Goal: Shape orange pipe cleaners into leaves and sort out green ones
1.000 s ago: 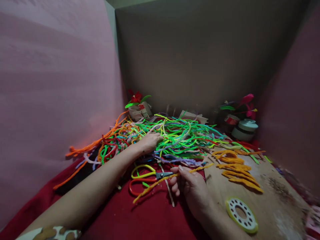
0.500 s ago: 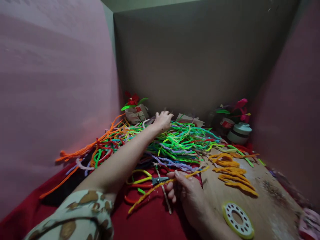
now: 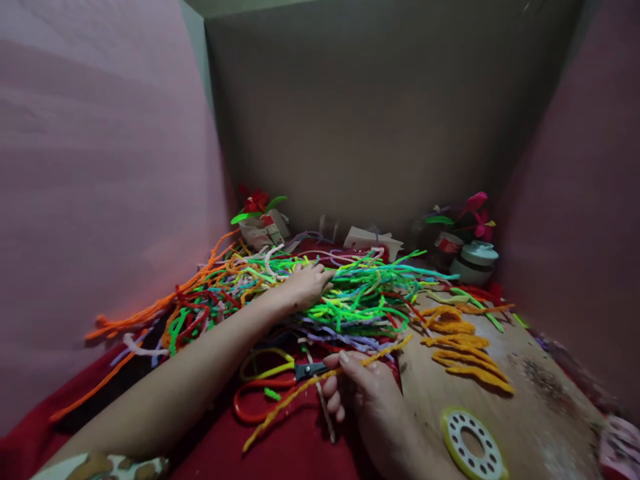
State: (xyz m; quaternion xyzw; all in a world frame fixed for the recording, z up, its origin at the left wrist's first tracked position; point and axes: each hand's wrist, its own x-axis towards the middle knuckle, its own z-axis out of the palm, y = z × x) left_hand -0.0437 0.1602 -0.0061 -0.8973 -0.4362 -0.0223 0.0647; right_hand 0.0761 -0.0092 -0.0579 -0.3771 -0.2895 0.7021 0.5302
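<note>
My left hand [image 3: 305,285] rests palm down on a big tangled pile of coloured pipe cleaners [image 3: 360,293], its fingers curled into the strands. Whether it grips one I cannot make out. My right hand [image 3: 363,387] pinches a long orange-yellow pipe cleaner [image 3: 295,400] between thumb and fingers, low over the red cloth. That pipe cleaner slants from lower left up to the right. Scissors [image 3: 273,380] with yellow and red handles lie just left of my right hand.
Bent orange pipe-cleaner pieces [image 3: 463,347] lie on a wooden board [image 3: 530,400], with a round white-and-yellow perforated disc [image 3: 473,445] near its front. A lidded jar [image 3: 475,261] and pipe-cleaner flowers [image 3: 475,213] stand at the back right, another flower [image 3: 257,203] at the back left. Cardboard walls enclose the space.
My left hand reached to the far edge of the pile, then drew back onto the middle of it. My right hand kept hold of the orange-yellow pipe cleaner, barely moving.
</note>
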